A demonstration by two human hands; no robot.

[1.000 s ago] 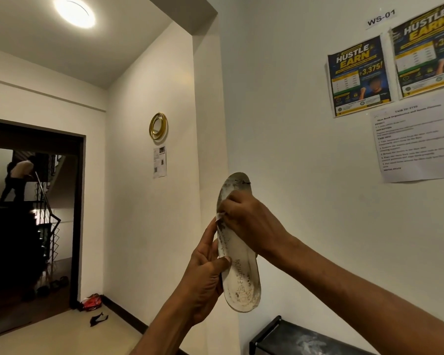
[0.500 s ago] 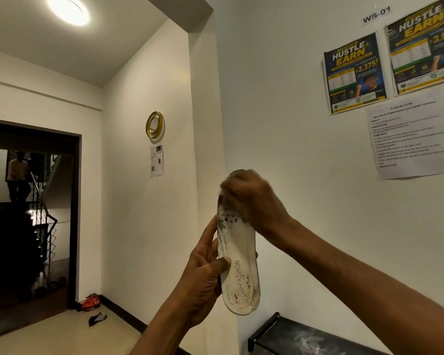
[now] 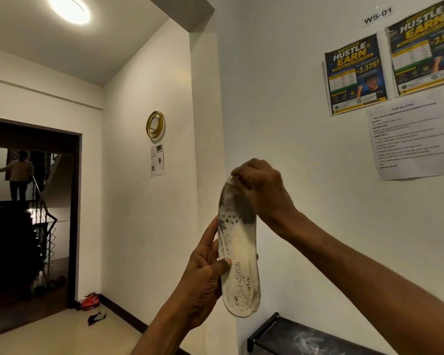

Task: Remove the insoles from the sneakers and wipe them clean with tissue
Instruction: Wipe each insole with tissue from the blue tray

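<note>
A worn white insole (image 3: 237, 254), printed FASHION near its heel and smeared with dark grime toward the toe, stands upright in front of the white wall. My left hand (image 3: 207, 275) grips its lower left edge, thumb across the front. My right hand (image 3: 260, 193) is closed over the toe end at the top, fingers pressed on the insole; a small bit of white tissue (image 3: 230, 178) seems to show under the fingertips, mostly hidden. No sneakers are in view.
A black shoe rack top (image 3: 292, 339) sits low by the wall at the right. Posters (image 3: 354, 75) and a printed sheet hang above. A dark doorway (image 3: 31, 213) at left shows stairs and a person. Red and black items (image 3: 90, 302) lie on the floor.
My right hand has slid up the insole from its upper middle to the toe tip, uncovering the grimy stretch below. The left hand keeps its grip; the person in the doorway has shifted.
</note>
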